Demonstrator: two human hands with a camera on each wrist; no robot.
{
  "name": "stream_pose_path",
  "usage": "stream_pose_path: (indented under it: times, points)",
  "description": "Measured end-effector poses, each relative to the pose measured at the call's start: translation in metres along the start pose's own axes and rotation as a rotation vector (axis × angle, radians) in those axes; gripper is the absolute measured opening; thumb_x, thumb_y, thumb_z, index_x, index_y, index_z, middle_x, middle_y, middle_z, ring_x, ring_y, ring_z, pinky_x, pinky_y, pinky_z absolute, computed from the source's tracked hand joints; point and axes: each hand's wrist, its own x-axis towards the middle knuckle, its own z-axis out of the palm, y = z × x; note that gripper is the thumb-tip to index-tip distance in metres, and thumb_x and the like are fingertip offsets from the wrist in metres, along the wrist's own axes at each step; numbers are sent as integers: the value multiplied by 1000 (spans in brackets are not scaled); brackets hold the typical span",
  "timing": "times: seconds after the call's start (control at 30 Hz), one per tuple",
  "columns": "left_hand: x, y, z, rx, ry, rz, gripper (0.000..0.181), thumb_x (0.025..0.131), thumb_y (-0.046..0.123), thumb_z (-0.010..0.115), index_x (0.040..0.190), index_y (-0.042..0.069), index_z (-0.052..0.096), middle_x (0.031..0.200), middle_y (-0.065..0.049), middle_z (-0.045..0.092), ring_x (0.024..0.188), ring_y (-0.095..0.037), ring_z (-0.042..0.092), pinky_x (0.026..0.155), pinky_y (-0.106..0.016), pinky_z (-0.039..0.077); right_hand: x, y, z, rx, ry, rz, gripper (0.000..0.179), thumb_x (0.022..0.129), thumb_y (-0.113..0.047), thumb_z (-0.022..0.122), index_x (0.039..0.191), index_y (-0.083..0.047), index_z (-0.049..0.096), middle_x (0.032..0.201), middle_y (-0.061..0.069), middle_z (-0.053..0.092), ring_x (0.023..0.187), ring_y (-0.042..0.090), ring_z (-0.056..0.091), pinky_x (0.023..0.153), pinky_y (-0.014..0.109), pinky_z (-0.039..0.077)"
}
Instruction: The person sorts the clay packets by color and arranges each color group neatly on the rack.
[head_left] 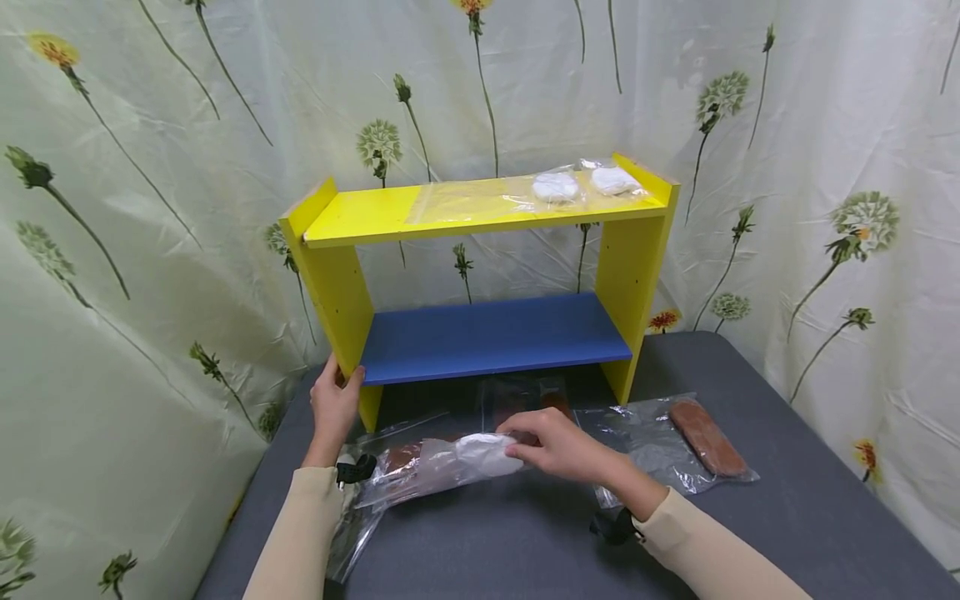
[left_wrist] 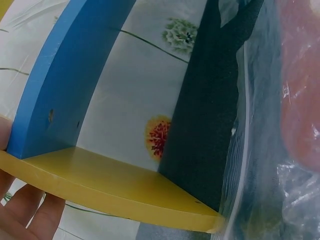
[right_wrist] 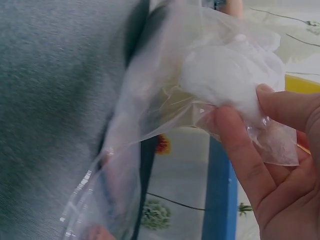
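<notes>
Left hand [head_left: 333, 408] grips shelf unit's [head_left: 326, 292] yellow left side at blue board. Worktop [head_left: 465, 542] has room near centre. Right hand [head_left: 555, 446] pinches crinkled clear bag [head_left: 442, 467], white rounded lump [head_left: 487, 456] inside, near side of unit. Brown bar [head_left: 708, 437] right, short of worktop's right edge.

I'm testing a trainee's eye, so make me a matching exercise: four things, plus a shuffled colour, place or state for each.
1. Left hand
2. Right hand
3. Lower board
4. Brown bar

A. Blue
B. Pinches a bagged white piece
C. In a clear bag, on the grey table
D. Grips the yellow side panel

Pairs: 1-D, 2-B, 3-A, 4-C
</notes>
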Motion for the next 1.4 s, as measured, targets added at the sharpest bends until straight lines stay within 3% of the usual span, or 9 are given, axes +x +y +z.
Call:
stream_pose_path:
  times: [0.2, 0.47, 0.6, 0.73, 1.07, 1.23, 1.4]
  points:
    - [0, 1, 0, -7, -1, 5, 43, 99, 15, 65, 141, 15, 55, 134, -17, 61, 123, -38, 59, 95, -57, 49, 2, -9, -11, 13, 32, -57, 31, 95, -16, 71, 124, -26, 68, 100, -12, 68, 69, 11, 61, 61, 27, 56]
    - [-1, 0, 0, -8, -3, 4, 41, 100, 16, 65, 140, 15, 55, 133, -17, 61, 121, -37, 60, 94, -56, 50, 4, -16, -22, -7, 94, -193, 49, 95, -9, 70, 141, -24, 60, 101, -10, 68, 63, 5, 51, 54, 23, 49]
    - [-1, 0, 0, 2, -1, -2, 41, 99, 16, 65, 140, 16, 55, 132, -17, 62, 121, -37, 60, 94, -56, 50, 4, -18, -27, -6, 111, -261, 47, 93, -2, 70, 136, -23, 66, 110, -9, 69, 73, 8, 55, 56, 24, 52]
    - [0, 0, 0, 8, -2, -8, 41, 100, 16, 65, 139, 16, 56, 132, -17, 62, 120, -37, 61, 94, -57, 50, 4, -20, -34, -26, 140, -302, 42, 93, 0, 70, 128, -22, 71, 106, -9, 69, 79, 9, 58, 57, 24, 53]
    - [1, 0, 1, 11, 1, -11, 40, 100, 17, 65, 139, 16, 56, 132, -17, 62, 120, -37, 61, 95, -56, 50, 10, -36, -52, -66, 211, -313, 38, 94, 2, 67, 125, -19, 73, 106, -7, 68, 68, 8, 55, 49, 22, 48]
    - [1, -1, 1, 8, 1, -16, 41, 100, 17, 65, 139, 15, 55, 132, -17, 62, 121, -37, 60, 96, -56, 50, 14, -45, -60, -26, 211, -311, 37, 93, 8, 64, 121, -14, 74, 103, 0, 67, 53, 7, 51, 40, 22, 45]
    - [1, 0, 1, 8, 6, -23, 41, 100, 17, 65, 140, 16, 55, 134, -17, 61, 122, -37, 60, 96, -57, 49, 20, -52, -73, -51, 221, -351, 35, 94, 6, 64, 122, -13, 74, 103, -2, 67, 66, 6, 56, 51, 24, 50]
